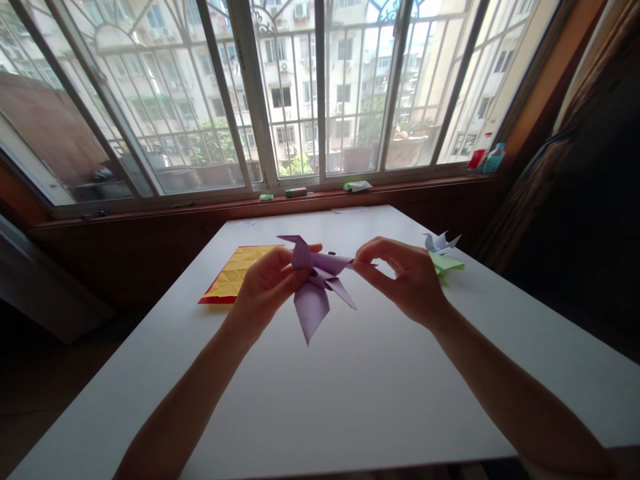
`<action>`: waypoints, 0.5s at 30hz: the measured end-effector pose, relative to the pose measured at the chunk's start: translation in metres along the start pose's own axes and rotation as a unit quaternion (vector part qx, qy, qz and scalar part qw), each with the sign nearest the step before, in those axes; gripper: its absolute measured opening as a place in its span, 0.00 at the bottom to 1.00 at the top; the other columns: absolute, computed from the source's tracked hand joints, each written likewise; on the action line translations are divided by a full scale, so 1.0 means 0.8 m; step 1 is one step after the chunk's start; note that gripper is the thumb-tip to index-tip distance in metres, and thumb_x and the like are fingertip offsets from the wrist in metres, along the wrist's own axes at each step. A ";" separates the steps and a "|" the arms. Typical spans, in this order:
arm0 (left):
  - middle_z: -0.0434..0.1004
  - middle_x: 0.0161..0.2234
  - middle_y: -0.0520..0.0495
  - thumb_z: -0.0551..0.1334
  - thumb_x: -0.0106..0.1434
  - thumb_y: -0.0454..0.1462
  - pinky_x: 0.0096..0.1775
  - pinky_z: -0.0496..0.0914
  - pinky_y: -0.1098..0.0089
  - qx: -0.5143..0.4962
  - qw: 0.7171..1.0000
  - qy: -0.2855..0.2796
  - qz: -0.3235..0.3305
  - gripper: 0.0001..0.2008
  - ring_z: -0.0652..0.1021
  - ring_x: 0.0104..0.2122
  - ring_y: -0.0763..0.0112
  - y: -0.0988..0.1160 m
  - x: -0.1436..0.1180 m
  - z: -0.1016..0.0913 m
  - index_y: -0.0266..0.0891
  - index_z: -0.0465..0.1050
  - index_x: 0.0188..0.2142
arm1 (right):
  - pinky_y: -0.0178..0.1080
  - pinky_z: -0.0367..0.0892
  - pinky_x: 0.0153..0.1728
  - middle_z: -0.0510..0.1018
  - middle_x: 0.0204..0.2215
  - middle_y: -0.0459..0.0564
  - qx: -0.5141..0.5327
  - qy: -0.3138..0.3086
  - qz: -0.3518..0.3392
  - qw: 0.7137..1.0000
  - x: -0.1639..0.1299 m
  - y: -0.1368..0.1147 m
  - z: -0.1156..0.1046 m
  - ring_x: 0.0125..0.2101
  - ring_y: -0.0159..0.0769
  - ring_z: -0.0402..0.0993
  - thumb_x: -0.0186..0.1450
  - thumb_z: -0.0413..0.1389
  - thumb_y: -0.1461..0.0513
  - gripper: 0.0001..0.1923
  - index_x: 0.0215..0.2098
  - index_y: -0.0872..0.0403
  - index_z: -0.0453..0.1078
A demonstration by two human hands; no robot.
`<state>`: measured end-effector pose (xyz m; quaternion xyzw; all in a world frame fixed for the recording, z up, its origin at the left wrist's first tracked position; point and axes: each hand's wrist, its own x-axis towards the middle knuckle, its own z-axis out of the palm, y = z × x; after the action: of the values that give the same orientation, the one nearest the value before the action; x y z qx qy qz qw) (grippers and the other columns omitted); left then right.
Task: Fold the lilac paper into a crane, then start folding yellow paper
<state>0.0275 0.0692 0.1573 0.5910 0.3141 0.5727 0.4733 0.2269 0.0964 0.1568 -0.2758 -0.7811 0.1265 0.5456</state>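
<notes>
A purple folded-paper flower [313, 303] with several pointed petals is held up above the white table [320, 400]. My left hand [267, 287] pinches it from the left, thumb in front near its middle. One petal points up and left past the thumb, and another hangs downward. On the other side, my right hand [403, 277] pinches the tip of a petal that reaches right, between thumb and index finger. Parts of the flower behind my left fingers are hidden.
Creased yellow paper with a red border [227, 277] lies left of my hands. To the right sit a pale folded paper piece [443, 242] and green paper [450, 263]. Small items, including a green-white packet [357, 186] and a bottle [494, 159], line the windowsill.
</notes>
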 end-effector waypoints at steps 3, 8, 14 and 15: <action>0.76 0.46 0.44 0.66 0.57 0.38 0.37 0.72 0.72 0.023 1.000 -0.008 0.000 0.08 0.77 0.43 0.63 0.002 -0.003 0.001 0.38 0.73 0.36 | 0.36 0.68 0.31 0.74 0.25 0.45 0.110 -0.025 0.123 0.986 0.000 0.000 0.000 0.29 0.32 0.71 0.57 0.60 0.58 0.08 0.27 0.54 0.69; 0.77 0.44 0.44 0.66 0.56 0.39 0.36 0.73 0.70 0.036 0.999 -0.025 0.010 0.09 0.78 0.42 0.62 0.002 -0.002 -0.002 0.39 0.73 0.36 | 0.33 0.65 0.26 0.72 0.20 0.44 0.206 -0.061 0.216 0.952 0.008 -0.004 -0.003 0.23 0.28 0.68 0.53 0.62 0.57 0.10 0.24 0.56 0.70; 0.78 0.43 0.44 0.65 0.57 0.39 0.35 0.72 0.70 0.033 0.997 -0.069 0.025 0.08 0.78 0.40 0.63 -0.005 0.005 -0.010 0.37 0.71 0.33 | 0.34 0.66 0.22 0.72 0.18 0.43 0.203 -0.045 0.218 0.954 0.010 -0.004 -0.007 0.19 0.27 0.67 0.50 0.65 0.57 0.11 0.23 0.56 0.71; 0.78 0.43 0.43 0.65 0.57 0.39 0.35 0.72 0.71 0.037 0.996 -0.076 0.021 0.08 0.78 0.40 0.64 -0.007 0.006 -0.011 0.37 0.71 0.33 | 0.34 0.67 0.23 0.72 0.19 0.44 0.189 -0.028 0.206 0.960 0.009 -0.003 -0.007 0.20 0.28 0.67 0.49 0.65 0.57 0.12 0.24 0.56 0.71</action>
<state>0.0203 0.0773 0.1533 0.6563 0.2861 0.5239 0.4615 0.2297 0.0978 0.1663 -0.3187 -0.6844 0.3895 0.5275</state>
